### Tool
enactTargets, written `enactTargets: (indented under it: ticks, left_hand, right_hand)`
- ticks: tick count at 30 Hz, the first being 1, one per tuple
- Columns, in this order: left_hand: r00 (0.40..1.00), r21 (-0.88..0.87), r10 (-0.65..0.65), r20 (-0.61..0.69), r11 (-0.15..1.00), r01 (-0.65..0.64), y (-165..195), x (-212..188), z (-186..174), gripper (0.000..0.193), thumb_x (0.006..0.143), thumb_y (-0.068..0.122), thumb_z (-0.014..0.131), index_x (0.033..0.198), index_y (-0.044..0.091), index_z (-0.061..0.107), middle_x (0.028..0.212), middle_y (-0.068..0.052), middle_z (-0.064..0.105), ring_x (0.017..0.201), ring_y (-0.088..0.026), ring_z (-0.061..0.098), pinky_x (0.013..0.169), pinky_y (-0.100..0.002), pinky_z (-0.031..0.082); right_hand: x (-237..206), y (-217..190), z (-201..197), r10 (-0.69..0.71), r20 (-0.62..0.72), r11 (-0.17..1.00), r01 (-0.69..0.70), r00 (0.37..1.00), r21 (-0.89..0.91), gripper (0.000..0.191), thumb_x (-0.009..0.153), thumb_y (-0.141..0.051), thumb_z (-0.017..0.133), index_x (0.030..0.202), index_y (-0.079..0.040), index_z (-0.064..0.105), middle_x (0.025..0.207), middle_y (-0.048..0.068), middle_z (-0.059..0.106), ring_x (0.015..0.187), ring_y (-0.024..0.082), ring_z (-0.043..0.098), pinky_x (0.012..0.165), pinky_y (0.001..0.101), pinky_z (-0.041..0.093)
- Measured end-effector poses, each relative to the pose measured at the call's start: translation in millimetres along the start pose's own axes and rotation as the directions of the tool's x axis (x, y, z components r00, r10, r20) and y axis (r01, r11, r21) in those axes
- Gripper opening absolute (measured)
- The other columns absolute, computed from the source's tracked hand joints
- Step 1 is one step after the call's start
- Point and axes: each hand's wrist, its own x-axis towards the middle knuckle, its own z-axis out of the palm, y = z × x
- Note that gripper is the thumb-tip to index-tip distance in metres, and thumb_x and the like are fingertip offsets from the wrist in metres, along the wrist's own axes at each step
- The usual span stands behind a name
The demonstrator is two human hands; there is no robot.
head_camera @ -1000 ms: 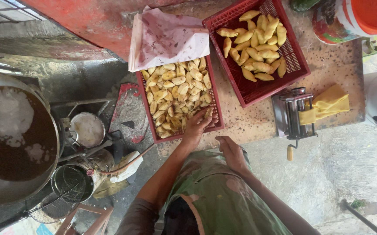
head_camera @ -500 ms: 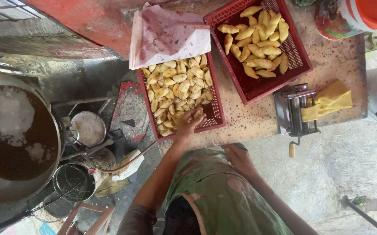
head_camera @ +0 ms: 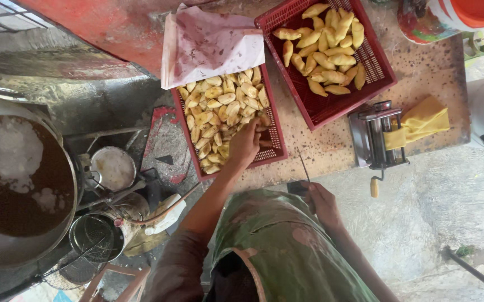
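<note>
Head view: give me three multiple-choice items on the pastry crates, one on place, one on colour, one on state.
1. Where is the left hand?
A. in the nearer crate of pastries
B. on the dough roller
C. over the oil pot

2. What colour are both crates?
A. blue
B. red
C. white

3. How is the right hand?
A. flat on the far crate
B. its grip closed on a thin dark tool
C. turning the roller crank

Answers: A, fingers lie among the pastries; B, both lattice rims are red; B, the tool sticks out above the fist.
</note>
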Motion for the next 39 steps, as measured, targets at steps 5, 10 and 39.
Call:
enactTargets:
  ticks: [5,10,39]
  left_hand:
    - [0.982,0.175,0.185,-0.046,0.969,-0.175,7.9,25.8,0.0,0.046,0.089,0.011,0.066,0.132,0.004,0.05,0.101,-0.007,0.079,0.084,-0.029,0.074,0.068,-0.043,0.058]
    - [0.993,0.22,0.088,0.077,0.97,-0.103,-6.7,14.2,-8.4,0.034,0.09,0.023,0.077,0.118,0.011,0.06,0.093,-0.01,0.077,0.081,-0.024,0.075,0.074,-0.041,0.058]
    - [0.975,0.223,0.004,-0.221,0.974,0.046,-2.7,-9.7,-21.0,0.049,0.097,0.023,0.065,0.14,0.004,0.05,0.062,-0.007,0.062,0.04,-0.017,0.054,0.03,-0.033,0.04]
  right_hand:
    - [0.0,4.2,3.4,0.003,0.024,1.0,-0.003,1.0,0.008,0.037,0.105,-0.028,0.052,0.126,-0.003,0.069,0.074,-0.001,0.059,0.059,0.007,0.049,0.051,0.0248,0.041]
    - [-2.6,1.9,1.0,0.019,0.008,1.0,-0.019,1.0,0.0,0.037,0.105,-0.027,0.051,0.125,-0.003,0.069,0.073,-0.001,0.058,0.057,0.007,0.048,0.05,0.0251,0.04]
    - [9.0,-29.4,17.6,-0.02,0.032,0.997,0.022,0.999,-0.079,0.036,0.107,-0.026,0.05,0.125,-0.002,0.07,0.071,0.0,0.058,0.061,0.008,0.049,0.055,0.0247,0.042]
